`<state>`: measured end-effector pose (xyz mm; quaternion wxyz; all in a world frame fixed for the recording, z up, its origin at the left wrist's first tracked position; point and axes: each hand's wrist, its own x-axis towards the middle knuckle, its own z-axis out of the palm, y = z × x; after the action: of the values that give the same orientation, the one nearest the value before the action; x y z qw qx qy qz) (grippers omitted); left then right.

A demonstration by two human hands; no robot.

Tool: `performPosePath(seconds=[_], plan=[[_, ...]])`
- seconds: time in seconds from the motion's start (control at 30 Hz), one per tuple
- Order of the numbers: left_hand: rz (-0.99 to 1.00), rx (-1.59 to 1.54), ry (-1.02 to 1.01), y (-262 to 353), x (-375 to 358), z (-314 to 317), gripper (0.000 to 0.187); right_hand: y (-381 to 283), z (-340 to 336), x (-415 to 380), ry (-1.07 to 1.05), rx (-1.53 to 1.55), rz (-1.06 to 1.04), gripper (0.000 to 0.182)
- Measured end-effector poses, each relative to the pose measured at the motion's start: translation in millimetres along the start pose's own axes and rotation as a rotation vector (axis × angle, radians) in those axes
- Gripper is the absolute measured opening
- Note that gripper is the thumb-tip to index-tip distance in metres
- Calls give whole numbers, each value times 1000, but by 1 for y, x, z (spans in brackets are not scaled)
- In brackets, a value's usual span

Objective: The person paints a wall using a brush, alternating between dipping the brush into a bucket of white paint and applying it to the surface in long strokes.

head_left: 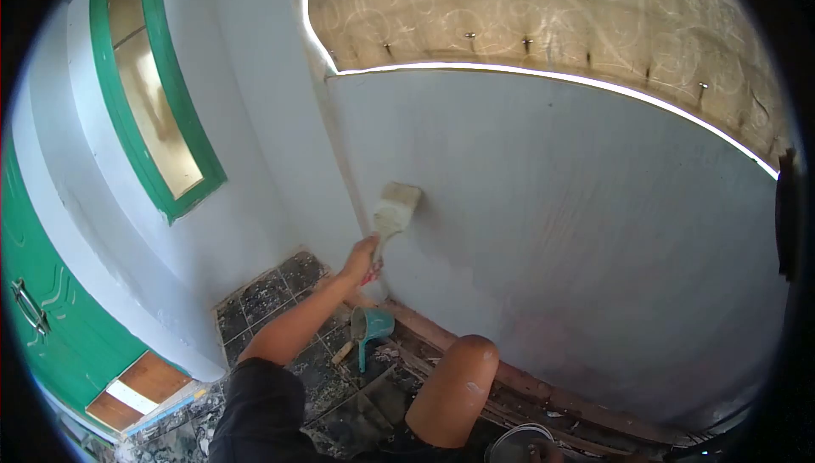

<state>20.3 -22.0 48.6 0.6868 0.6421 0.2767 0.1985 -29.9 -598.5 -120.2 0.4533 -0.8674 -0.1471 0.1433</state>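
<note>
My left hand (pixel 363 261) is closed round the handle of a wide paintbrush (pixel 395 207). The brush has pale, paint-coated bristles, which point up against the grey-white wall (pixel 509 191). Something red shows just beside my fingers. At the bottom edge, part of my right hand (pixel 543 453) appears in shadow at the rim of a round paint can (pixel 509 439); its fingers seem hooked over the rim, and most of the hand is cut off. My bent knee (pixel 458 387) is between the two arms.
A teal dipper (pixel 372 324) rests on the dirty dark floor tiles (pixel 267 297) near the wall's foot. Wooden strips and debris (pixel 526 404) line the wall base. A green door (pixel 59 310) and green-framed window (pixel 165 157) are left; a tan sheet (pixel 543 13) hangs above.
</note>
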Motion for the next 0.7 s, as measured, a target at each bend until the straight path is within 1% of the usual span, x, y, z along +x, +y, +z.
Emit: performPosePath(seconds=[0.03, 0.07, 0.1, 0.13, 0.17, 0.2, 0.23, 0.27, 0.37, 0.43, 0.47, 0.5, 0.53, 0.57, 0.6, 0.7], plan=[[90, -38, 41, 8, 7, -4, 41, -3, 0, -1, 68, -45, -36, 33], [174, -72, 86, 21, 17, -11, 39, -9, -1, 0, 65, 55, 14, 33], [210, -133, 60, 60, 12, -11, 40, -17, -4, 1, 52, 152, 62, 32], [295, -135, 75, 99, 13, -9, 43, -20, -4, 0, 31, 247, 109, 32], [343, -109, 45, 133, 19, -14, 45, -16, 1, 2, 52, 191, 17, 31], [332, -105, -46, 164, 25, -20, 45, -7, 8, 9, 74, 135, -76, 31], [393, -50, -28, 189, 30, -17, 47, -3, 12, 11, 97, 80, -171, 30], [457, 5, -14, 202, 32, -14, 48, -4, 13, 7, 111, 64, -158, 29], [399, 85, 162, 169, 68, -3, 53, -9, 14, 11, 161, 63, -145, 26], [370, 124, 144, 103, 64, 9, 56, -8, 14, 9, 179, 120, -134, 24], [306, 229, 174, 71, 60, 8, 57, -11, 12, 8, 153, 99, -98, 23], [251, 196, 163, 28, 62, 1, 58, -14, 8, 6, 128, 77, -60, 22], [102, 237, 126, -1, 49, -3, 58, -18, 4, 4, 105, 54, -21, 22], [80, 205, 39, -27, 35, -12, 57, -23, 0, 2, 104, 33, -52, 22], [64, 174, -56, -43, 30, -23, 57, -30, -2, 0, 112, 16, -82, 21], [50, 228, 145, -44, 52, -61, 55, -32, -9, 2, 159, 14, -117, 21]])
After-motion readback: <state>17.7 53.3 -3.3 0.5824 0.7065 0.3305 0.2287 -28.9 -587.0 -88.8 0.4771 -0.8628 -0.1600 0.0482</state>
